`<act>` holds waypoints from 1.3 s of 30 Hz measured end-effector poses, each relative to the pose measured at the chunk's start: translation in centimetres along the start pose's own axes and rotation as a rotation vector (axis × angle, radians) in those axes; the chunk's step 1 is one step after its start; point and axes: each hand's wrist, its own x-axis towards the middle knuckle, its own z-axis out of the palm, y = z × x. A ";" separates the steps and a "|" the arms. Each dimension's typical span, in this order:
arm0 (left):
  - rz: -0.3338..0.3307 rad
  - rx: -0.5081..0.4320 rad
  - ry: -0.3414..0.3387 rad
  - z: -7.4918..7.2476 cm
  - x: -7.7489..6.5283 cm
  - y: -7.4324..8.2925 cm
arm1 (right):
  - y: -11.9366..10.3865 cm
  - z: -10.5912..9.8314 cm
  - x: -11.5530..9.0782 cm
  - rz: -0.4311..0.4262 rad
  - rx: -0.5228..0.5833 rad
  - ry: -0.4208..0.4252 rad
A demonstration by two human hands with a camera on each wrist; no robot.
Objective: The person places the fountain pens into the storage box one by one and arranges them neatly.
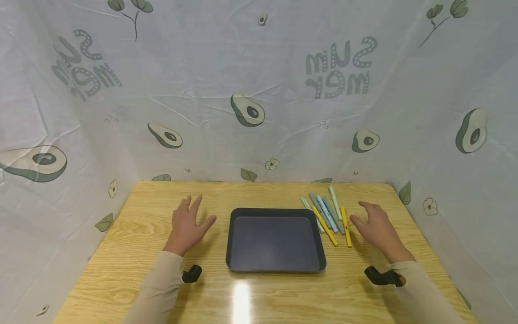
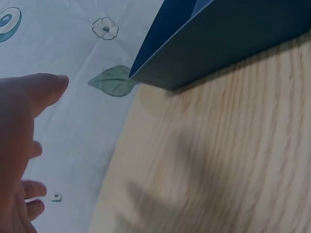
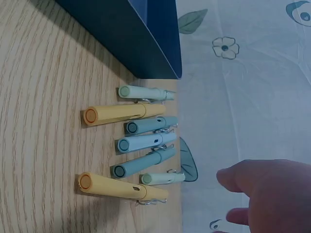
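Beige sleeves (image 1: pixel 155 288) enter from the lower edge, each with a black wrist mount (image 1: pixel 192 273) on its inner side. Beyond them, the left hand (image 1: pixel 186 231) hovers over the wood-grain table (image 1: pixel 117 256) with fingers spread and thumb set wide; it holds nothing and is nearest to the left side of a dark rectangular tray (image 1: pixel 229 243). The tray lies flat at mid-table, between the two hands. To its right lies a loose group of seven pens: two yellow pens (image 1: pixel 346 227), two teal pens, one light blue pen (image 1: pixel 327 213) and two pale green pens (image 1: pixel 335 202). They lie roughly side by side, round ends toward the person; several show metal clips in the right wrist view. The leftmost pens lie just beside the tray's right wall; whether they touch it cannot be told. Right of the group hovers the right hand (image 1: pixel 378 229), likewise holding nothing, its thumb well apart from the fingers. Behind the table hangs a pale sheet (image 1: pixel 202 58) printed with avocados, leaves, flowers and reversed lettering.
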 end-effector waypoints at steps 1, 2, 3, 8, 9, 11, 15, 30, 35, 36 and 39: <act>-0.003 -0.028 -0.009 0.2 0.0 0.0 | 0.0 0.0 0.0 0.005 0.006 -0.013; -0.006 -0.065 -0.018 0.5 -0.1 0.0 | 0.0 -0.1 0.0 0.006 0.008 -0.024; -0.009 -0.106 -0.030 0.7 -0.1 0.1 | 0.1 -0.1 0.0 0.007 0.012 -0.035; -0.079 -0.343 -0.092 2.4 -0.5 0.7 | 0.5 0.2 0.4 0.028 0.039 -0.095; -0.103 -0.398 -0.110 2.8 -0.6 0.8 | 0.6 0.3 0.5 0.038 0.051 -0.108; -0.152 -0.503 -0.141 3.5 -0.7 1.1 | 0.7 0.6 0.8 0.053 0.075 -0.137; -0.233 -0.697 -0.198 4.7 -1.1 1.5 | 1.1 1.4 1.3 0.080 0.120 -0.170; -0.272 -0.775 -0.228 6.7 -1.7 1.6 | 2.0 3.3 2.5 0.166 0.082 -0.086; -0.271 -0.752 -0.220 6.5 -1.6 1.8 | 1.9 3.7 2.7 0.192 0.088 -0.071; -0.271 -0.751 -0.219 6.5 -1.6 1.8 | 1.8 3.7 2.7 0.199 0.088 -0.073; -0.284 -0.754 -0.217 6.3 -1.7 1.7 | 1.5 3.7 2.8 0.203 0.064 -0.076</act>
